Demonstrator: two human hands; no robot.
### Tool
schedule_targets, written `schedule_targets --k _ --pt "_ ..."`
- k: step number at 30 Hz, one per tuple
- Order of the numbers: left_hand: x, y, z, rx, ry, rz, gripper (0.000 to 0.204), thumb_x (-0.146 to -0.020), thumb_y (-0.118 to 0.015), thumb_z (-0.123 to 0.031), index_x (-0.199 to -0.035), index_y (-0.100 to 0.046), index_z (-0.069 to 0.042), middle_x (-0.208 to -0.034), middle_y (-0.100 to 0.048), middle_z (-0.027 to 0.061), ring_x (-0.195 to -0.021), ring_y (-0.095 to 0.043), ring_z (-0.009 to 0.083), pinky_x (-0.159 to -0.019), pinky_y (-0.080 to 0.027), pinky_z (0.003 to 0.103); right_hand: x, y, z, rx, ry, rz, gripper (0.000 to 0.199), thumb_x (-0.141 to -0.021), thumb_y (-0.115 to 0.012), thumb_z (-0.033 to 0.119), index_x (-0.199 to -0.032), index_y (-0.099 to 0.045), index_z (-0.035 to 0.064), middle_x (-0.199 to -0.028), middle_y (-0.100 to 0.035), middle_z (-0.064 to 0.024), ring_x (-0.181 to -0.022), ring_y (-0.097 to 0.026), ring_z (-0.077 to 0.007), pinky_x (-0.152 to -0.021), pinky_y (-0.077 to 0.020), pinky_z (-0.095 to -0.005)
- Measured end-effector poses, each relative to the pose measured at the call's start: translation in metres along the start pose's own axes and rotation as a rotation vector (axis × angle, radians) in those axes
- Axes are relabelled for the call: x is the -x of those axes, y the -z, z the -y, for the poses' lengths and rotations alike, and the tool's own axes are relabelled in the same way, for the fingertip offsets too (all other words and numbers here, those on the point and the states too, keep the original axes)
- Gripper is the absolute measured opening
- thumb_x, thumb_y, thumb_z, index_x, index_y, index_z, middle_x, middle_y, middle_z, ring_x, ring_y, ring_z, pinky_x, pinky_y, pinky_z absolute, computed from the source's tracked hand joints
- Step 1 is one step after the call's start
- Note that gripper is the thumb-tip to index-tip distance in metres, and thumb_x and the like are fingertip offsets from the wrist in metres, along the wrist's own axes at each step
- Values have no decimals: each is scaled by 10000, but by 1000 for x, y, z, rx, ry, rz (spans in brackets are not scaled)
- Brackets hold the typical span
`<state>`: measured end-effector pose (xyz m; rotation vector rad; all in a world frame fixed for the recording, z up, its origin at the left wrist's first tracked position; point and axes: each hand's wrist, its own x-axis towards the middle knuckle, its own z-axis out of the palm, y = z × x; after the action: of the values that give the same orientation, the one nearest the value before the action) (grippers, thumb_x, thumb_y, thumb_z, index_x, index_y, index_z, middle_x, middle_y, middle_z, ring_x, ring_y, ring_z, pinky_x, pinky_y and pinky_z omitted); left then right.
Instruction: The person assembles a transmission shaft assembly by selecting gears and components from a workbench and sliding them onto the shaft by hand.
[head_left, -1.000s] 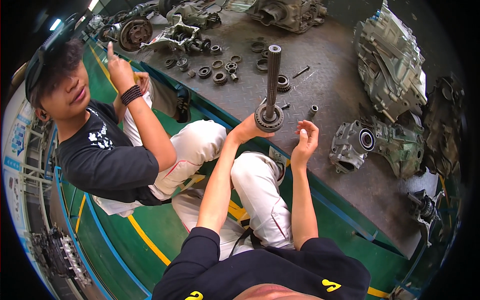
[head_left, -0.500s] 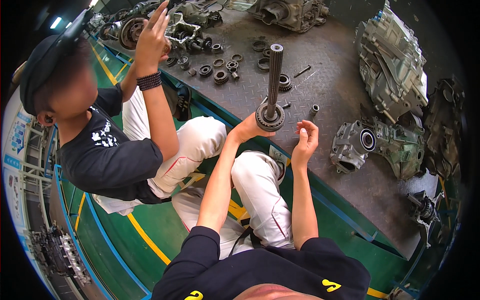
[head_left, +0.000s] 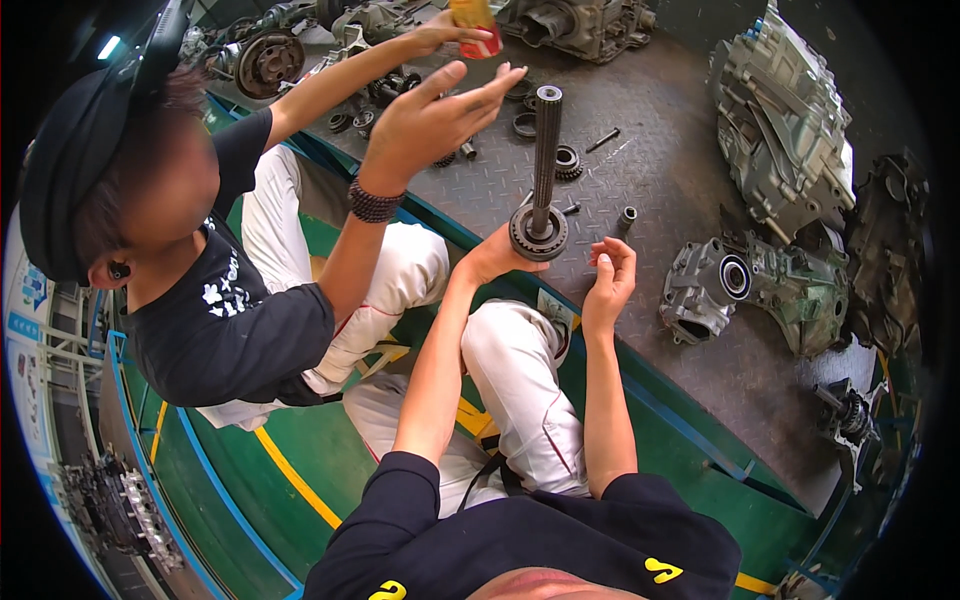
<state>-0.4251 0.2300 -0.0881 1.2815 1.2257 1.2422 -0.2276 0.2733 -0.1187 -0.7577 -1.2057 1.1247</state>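
Observation:
A long splined gear shaft (head_left: 546,165) stands nearly upright, with a toothed gear (head_left: 538,236) around its lower part. My left hand (head_left: 490,258) is wrapped about the shaft's lower end, just under the gear; some fingers are hidden behind it. To the right of the shaft, my right hand (head_left: 610,285) is raised near the table edge with its fingers loosely curled, and nothing shows in it. Just beyond that hand a small metal sleeve (head_left: 627,216) stands on the table. Behind the shaft lies a dark gear (head_left: 567,162).
At my left a co-worker's hand (head_left: 430,120) reaches over the metal table (head_left: 680,190); the other holds a red-yellow packet (head_left: 476,28). A bolt (head_left: 603,140) lies beyond the shaft. A large gearbox housing (head_left: 785,130) and smaller housings (head_left: 705,292) occupy the right.
The co-worker has leaned forward and stretched both arms over the table, bringing the red-yellow packet into sight. My hands and the gear shaft have hardly moved.

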Motion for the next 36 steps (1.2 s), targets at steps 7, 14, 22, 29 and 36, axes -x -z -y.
schedule_targets --k 7,14,22,29,36 --pt "-3 0 4 30 -14 11 653 -724 -889 -27 -1304 -592 -64 -1188 -648 -5 -1089 -553 146 -1047 -439 297 0 1 2 3 -6 14 200 -1003 -548 108 -1172 -614 23 -1044 -678 -72 -986 -628 -155 -896 -494 -296" --pt "-1 1 2 15 40 28 740 -723 -892 1 -1366 -530 -51 -1265 -618 -4 -1161 -543 131 -1077 -426 300 -3 -3 10 157 82 159 393 -902 -660 98 -1283 -597 27 -1197 -666 -113 -1092 -627 -231 -959 -484 -358" --pt "-1 -5 -10 41 -4 59 671 -745 -867 -60 -1345 -566 -66 -1222 -636 -5 -1101 -555 117 -1011 -477 297 -6 -32 24 423 278 420 938 -729 -874 237 -1498 -382 20 -1485 -453 -227 -1371 -457 -387 -1120 -387 -473" --pt "-4 -8 -10 81 -12 17 382 -828 -726 -23 -1195 -631 -64 -1054 -668 -17 -936 -601 71 -828 -544 258 -11 -49 26 400 125 401 948 -725 -876 270 -1494 -385 9 -1346 -562 -253 -1263 -545 -419 -1081 -426 -484" --pt "-3 -7 -7 62 -16 17 351 -849 -723 -66 -1186 -626 -61 -1051 -667 -14 -926 -608 70 -835 -540 260 -6 -52 36 483 259 312 840 -719 -872 250 -1414 -496 -35 -1262 -616 -239 -1209 -577 -384 -1050 -458 -461"
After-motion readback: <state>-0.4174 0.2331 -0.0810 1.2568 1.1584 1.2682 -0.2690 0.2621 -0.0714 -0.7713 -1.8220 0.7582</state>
